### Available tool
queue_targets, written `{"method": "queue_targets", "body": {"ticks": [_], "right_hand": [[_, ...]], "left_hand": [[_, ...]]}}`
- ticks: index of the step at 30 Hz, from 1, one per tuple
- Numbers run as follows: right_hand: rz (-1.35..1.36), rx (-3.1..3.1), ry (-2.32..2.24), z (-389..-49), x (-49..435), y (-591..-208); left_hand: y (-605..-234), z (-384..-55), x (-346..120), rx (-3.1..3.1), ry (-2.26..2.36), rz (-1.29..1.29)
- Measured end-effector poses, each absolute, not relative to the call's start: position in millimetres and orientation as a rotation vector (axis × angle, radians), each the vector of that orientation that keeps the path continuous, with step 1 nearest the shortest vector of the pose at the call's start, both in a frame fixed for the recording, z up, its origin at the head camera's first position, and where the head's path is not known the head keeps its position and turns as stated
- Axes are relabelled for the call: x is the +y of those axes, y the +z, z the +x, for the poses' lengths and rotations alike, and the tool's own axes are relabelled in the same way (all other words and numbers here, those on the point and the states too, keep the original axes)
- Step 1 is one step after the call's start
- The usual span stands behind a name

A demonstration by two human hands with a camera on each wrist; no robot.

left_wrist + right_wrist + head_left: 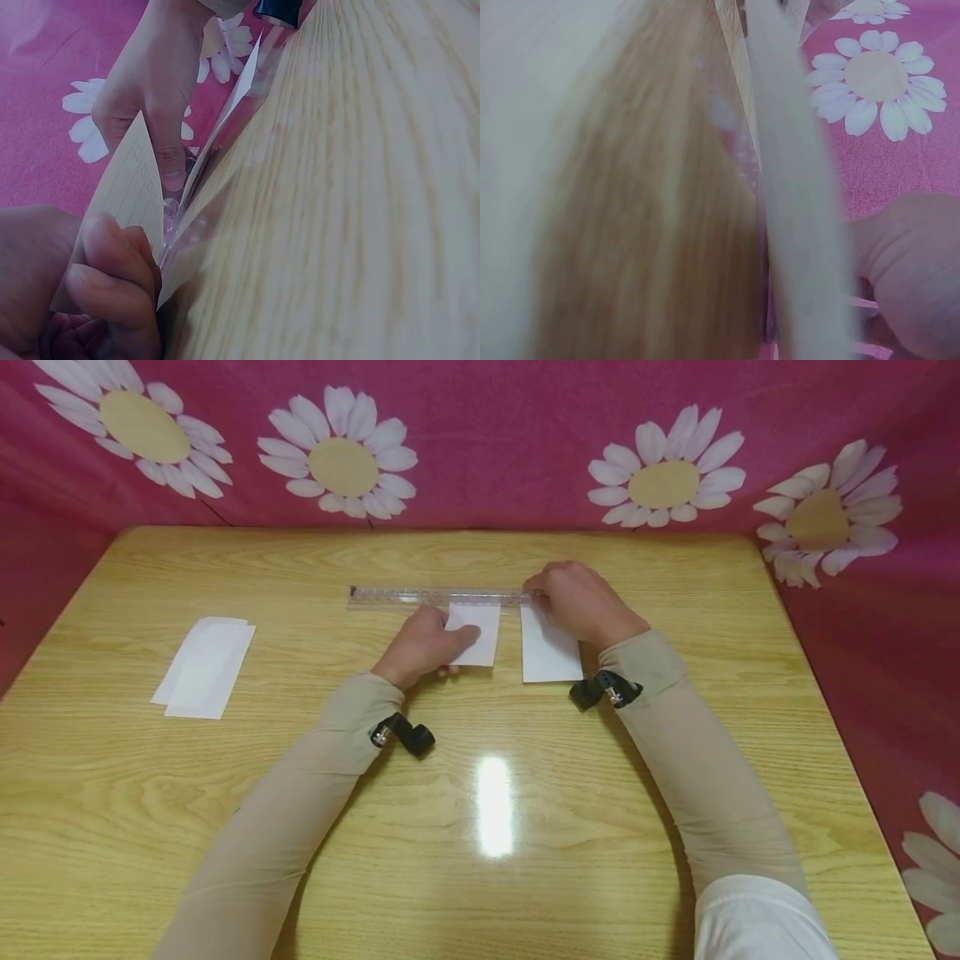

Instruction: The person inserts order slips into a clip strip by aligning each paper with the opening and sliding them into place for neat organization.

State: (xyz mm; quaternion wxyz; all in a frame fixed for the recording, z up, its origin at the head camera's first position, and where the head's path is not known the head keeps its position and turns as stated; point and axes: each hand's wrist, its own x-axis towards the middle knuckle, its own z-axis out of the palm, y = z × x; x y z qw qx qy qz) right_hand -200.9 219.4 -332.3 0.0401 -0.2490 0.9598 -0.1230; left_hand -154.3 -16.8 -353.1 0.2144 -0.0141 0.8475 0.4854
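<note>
Alignment in hand, I judge; next move calls for keeping things square. Left to right: one pile of overlapping white paper slips point(210, 670), at least two, exact count hidden; my left hand point(422, 647) pinching one white lined card point(480, 647) by one long clear plastic strip point(408, 597), far centre; one plain white rectangular card point(549, 652), near side of strip; my right hand point(588, 602) clamped on the strip's right end.

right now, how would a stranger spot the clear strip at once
On the wood-grain table, look toward the far edge, below the flowered backdrop. There a long clear strip runs left to right, the left hand near its middle and the right hand at its right end. Unlike the opaque white cards near it, it is see-through.
</note>
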Motion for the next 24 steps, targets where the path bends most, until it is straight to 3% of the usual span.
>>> {"method": "queue_targets", "body": {"ticks": [24], "right_hand": [[-0.741, 2.914, -0.375, -201.1, 218.7, -330.8]], "left_hand": [[-354.8, -155.0, -12.8, 2.349, 1.349, -0.03]]}}
